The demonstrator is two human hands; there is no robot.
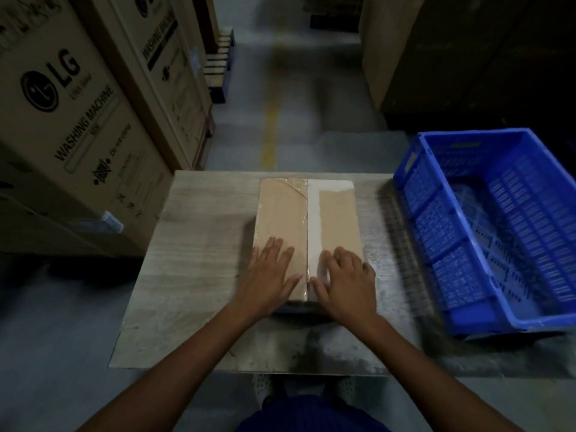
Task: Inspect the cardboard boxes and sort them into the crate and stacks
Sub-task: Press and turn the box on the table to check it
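Early stage: blue crate [436,194] holds nothing visible, no sorted stacks in view. One taped cardboard box [336,213] sits mid-table [193,244]. Left hand [269,275] rests flat on it, right hand [347,280] lies on top, fingers slightly bent; neither grips. Inspection, sorting remain.

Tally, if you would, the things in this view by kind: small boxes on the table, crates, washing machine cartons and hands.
Taped cardboard box: 1
Blue plastic crate: 1
Washing machine cartons: 2
Hands, left hand and right hand, both resting on the box: 2
Total: 6
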